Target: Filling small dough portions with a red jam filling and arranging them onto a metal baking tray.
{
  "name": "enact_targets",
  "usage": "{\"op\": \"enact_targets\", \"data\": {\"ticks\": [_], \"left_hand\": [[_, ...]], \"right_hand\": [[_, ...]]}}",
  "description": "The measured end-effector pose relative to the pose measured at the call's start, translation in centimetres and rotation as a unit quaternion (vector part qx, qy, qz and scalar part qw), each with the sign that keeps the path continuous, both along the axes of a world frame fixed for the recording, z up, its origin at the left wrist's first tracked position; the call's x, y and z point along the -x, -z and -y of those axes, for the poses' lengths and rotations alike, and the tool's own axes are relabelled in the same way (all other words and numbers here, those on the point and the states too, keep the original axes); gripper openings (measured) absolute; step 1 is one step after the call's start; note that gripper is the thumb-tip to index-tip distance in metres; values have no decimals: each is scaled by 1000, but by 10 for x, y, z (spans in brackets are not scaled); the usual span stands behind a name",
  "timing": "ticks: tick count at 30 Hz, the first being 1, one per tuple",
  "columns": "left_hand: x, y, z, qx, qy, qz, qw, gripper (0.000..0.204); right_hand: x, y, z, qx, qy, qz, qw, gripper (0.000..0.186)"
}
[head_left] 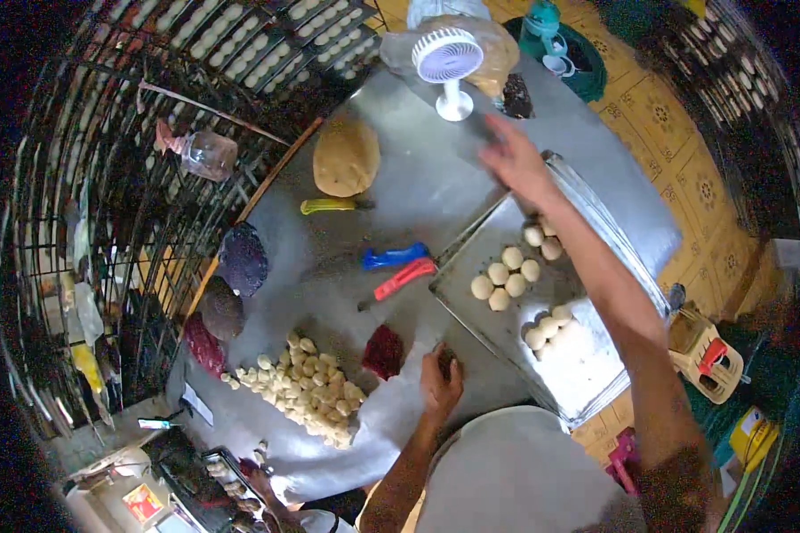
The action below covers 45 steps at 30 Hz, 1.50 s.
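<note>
My right hand [511,160] reaches over the far corner of stacked metal trays [453,284], just short of a white fan [447,62]; its fingers are apart, slightly blurred, and empty. Several pale dough balls [498,287] sit in groups on the top tray. My left hand [440,382] rests low on the steel table, fingers curled round something dark I cannot make out. Beside it lie a dark red lump [382,354] and a heap of small cream dough pieces [316,391]. Blue [391,256] and red [402,279] handled tools lie between the trays and heap.
Tan dough [345,155], a yellow-handled tool [324,206], purple lumps [242,260] and wire racks [124,284] are leftward. A teal container [540,31] is behind; a beige appliance [702,355] is rightward on tiled floor. Another person's hand [262,489] shows at lower left.
</note>
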<state>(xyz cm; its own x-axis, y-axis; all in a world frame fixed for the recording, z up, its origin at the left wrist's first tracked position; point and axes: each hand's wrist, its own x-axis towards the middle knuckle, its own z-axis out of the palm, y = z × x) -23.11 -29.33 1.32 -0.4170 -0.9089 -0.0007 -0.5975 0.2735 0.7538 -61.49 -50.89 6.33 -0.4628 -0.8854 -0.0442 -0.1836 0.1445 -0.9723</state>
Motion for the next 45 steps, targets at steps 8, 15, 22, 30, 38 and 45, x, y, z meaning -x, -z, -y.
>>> {"op": "enact_targets", "data": {"ticks": [8,15,22,30,38,45], "left_hand": [[-4,6,9,-22,0,-23,1000,41],[-9,13,4,-46,-7,-47,998,42],[-18,26,4,-3,52,-62,997,42],[-13,20,2,-25,12,-37,999,41],[43,-41,34,-274,8,-109,956,63],[76,1,35,-325,21,-107,940,73]], "right_hand": [[42,57,142,15,3,-65,998,51],[-11,82,93,41,10,-146,988,32],[-120,60,78,43,-77,-229,970,27],[-110,28,28,42,-28,-218,975,45],[94,2,-198,-60,140,-265,952,38],[131,54,-277,-156,131,12,979,31]]}}
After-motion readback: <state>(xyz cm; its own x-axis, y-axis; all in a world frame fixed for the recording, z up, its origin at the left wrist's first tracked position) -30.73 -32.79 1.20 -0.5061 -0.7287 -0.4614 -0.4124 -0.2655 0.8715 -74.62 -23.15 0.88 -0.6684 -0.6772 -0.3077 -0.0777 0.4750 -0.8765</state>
